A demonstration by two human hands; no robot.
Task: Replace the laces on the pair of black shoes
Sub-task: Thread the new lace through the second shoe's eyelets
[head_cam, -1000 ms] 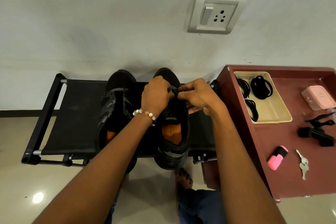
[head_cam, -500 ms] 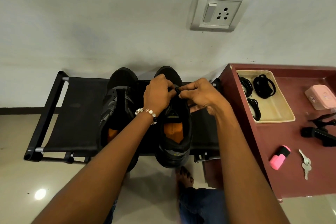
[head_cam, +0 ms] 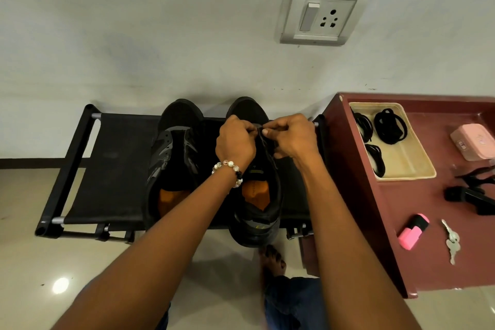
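Both hands have edged toward the toe; left hand point(head_cam: 235, 142) and right hand point(head_cam: 292, 139) each pinch the lace point(head_cam: 263, 139) on the right shoe point(head_cam: 257, 201), mid-lacing. Next: pull it through.

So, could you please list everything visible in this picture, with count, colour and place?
shoes: two, black with orange insoles, side by side on the rack
lace: one, black, on the right-hand shoe, pinched by both hands
rack: one, black, against the wall
tray: one, cream, on the maroon table
lace bundles: three, black, in the tray
case: one, pink, right of the tray
highlighter: one, pink and black, on the table
keys: one small silver bunch, beside the highlighter
black tools: number unclear, table's right edge
socket plate: one, white, on the wall
bracelet: one, beaded, left wrist
left hand: at the lace
right hand: at the lace
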